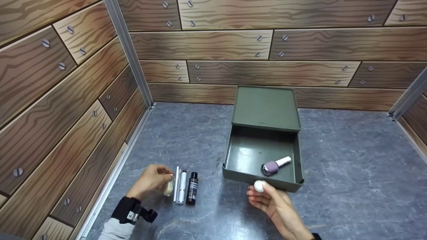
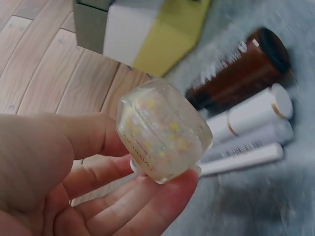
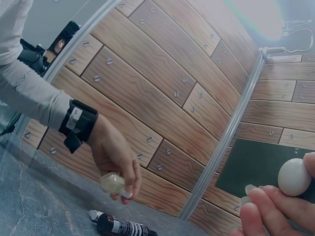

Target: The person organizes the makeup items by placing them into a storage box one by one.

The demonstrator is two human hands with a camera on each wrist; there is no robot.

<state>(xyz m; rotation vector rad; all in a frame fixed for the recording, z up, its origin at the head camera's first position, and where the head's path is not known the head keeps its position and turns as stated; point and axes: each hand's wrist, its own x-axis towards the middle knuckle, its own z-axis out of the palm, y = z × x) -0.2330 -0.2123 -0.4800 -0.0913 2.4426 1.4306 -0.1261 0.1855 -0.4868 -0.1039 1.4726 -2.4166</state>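
My left hand (image 1: 150,180) pinches a clear faceted bottle (image 2: 165,132) with pastel specks inside, which looks like nail polish. It hovers just left of the row of slim items on the floor. My right hand (image 1: 280,206) holds a small smooth white egg-shaped thing (image 3: 294,177) between thumb and fingers, at the near edge of the dark green box (image 1: 262,179). Inside the box lies a purple nail polish bottle (image 1: 271,167) with a white cap. The box's flat lid (image 1: 265,107) stands open at the far side.
Beside my left hand lie a thin white stick (image 1: 176,183), a white tube (image 1: 182,187) with a gold ring, a pale slim tube (image 2: 246,143) and a dark brown bottle (image 1: 192,188). Wood-patterned walls (image 1: 233,43) close in the grey marbled surface (image 1: 353,166).
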